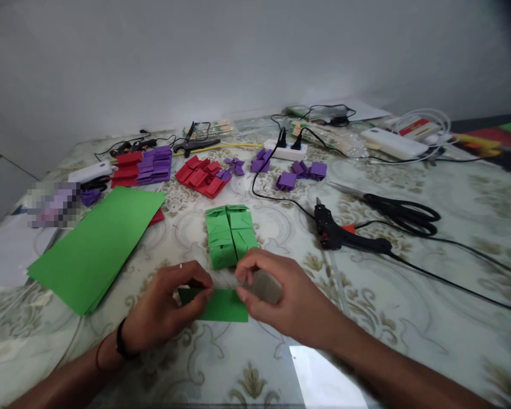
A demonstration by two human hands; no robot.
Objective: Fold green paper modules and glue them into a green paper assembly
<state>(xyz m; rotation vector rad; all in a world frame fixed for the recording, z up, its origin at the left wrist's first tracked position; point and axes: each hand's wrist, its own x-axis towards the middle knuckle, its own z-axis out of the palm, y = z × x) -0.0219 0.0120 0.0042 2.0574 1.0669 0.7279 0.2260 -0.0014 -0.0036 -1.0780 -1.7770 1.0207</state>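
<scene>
A small sheet of green paper (223,308) is held at its upper edge between my two hands, low in the middle of the table. My left hand (170,298) pinches its left part between thumb and forefinger. On the other side, my right hand (276,289) pinches the right part, fingers curled. Just beyond my fingertips lies a folded green paper block (230,236) made of several joined units. Part of the sheet's edge is hidden by my fingers.
Large green sheets (106,244) lie stacked at left. A black glue gun (340,230) and scissors (392,210) are at right, with cords trailing. Red folded pieces (202,175), purple folded pieces (286,180), a power strip (286,150) and pliers (196,145) stand farther back.
</scene>
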